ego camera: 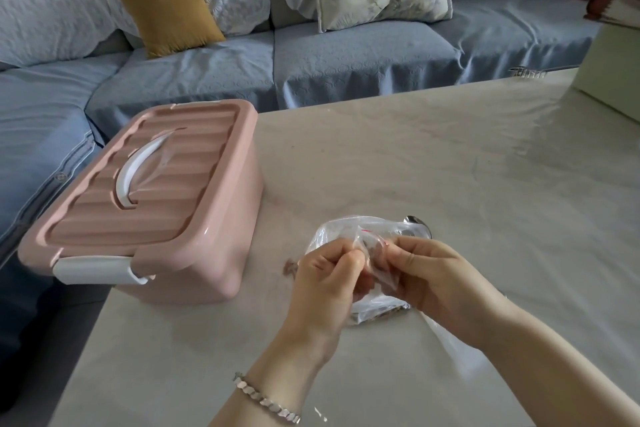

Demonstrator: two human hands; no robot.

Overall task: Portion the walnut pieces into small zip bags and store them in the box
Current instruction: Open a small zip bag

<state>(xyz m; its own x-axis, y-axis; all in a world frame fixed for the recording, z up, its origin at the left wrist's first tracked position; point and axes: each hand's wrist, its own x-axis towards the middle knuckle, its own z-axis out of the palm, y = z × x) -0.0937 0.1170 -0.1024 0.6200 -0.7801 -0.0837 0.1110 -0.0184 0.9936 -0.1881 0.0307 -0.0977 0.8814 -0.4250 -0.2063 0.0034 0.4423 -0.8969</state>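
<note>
pink box (194, 218), mustard cushion (166, 3), blue sofa (346, 59)

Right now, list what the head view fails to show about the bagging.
All head view:
- Pink box contents: hidden by its closed lid.
- Small zip bag fill and seal: covered by the left hand and right hand.
- Spoon: only its tip shows behind the large clear bag.
- Pale box: cut off by right edge.

zip bag (372, 248): largely covered by the left hand (325, 274) and right hand (427, 270); contents not made out.
spoon (414, 219): at 12 o'clock of the hands, all but the bowl tip hidden behind clear plastic (332, 230).
box (207, 253): inside concealed by its lid (166, 191).
</note>
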